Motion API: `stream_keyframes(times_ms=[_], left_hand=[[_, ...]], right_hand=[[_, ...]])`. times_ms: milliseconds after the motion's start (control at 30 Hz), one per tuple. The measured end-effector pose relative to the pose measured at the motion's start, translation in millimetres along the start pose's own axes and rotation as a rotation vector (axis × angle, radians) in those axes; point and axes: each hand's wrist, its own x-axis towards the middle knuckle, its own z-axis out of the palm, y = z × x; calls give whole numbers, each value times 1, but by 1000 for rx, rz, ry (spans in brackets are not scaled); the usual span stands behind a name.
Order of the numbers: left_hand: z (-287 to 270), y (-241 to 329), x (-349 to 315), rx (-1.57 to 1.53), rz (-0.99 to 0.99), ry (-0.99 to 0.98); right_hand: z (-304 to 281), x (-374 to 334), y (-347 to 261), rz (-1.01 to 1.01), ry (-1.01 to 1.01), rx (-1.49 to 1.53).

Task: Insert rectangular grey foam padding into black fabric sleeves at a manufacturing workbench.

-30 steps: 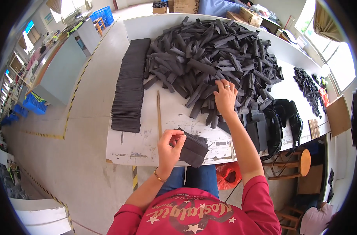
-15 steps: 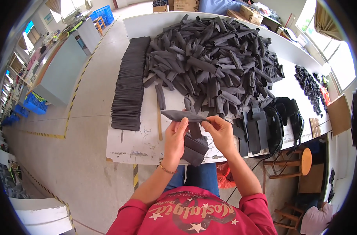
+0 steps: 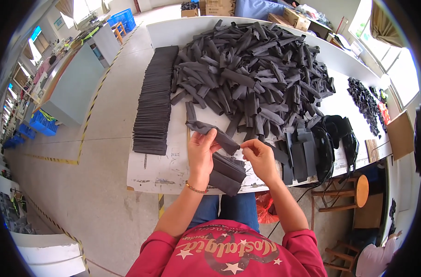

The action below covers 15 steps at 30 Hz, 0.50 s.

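A dark grey fabric tube [image 3: 221,137], flattened and creased, is held over the table's near side. My left hand [image 3: 201,154] grips it near the middle, thumb on top and fingers beneath. With thumb and forefinger pinched together, my right hand [image 3: 260,159] touches the tube's right end corner. Just below lies a small stack of flat dark grey fabric pieces [image 3: 228,175], partly behind my left hand. Beyond my hands rises a large heap of similar fabric tubes [image 3: 252,69]. One loose tube [image 3: 190,111] lies at the heap's near left edge.
A long row of stacked flat dark pieces [image 3: 152,101] runs along the white table's [image 3: 150,177] left side. At right lie more flat pieces [image 3: 304,154] and black bundled items [image 3: 328,143]. A wooden stool [image 3: 360,190] stands beyond the table's right front edge.
The fabric tube has tilted, its right end now lower and nearer me. My left hand has shifted slightly left with it; my right hand has moved little.
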Motion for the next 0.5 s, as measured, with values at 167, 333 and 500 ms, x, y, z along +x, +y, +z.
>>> stream_keyframes(times_ms=[167, 333, 500], left_hand=[[-2, 4, -3, 42, -20, -5], [-13, -4, -13, 75, -57, 6], [-36, 12, -4, -53, 43, 87]], right_hand=[[11, -10, -16, -44, 126, 124], [25, -17, -3, 6, 95, 72], [-46, 5, 56, -219, 335, -669]])
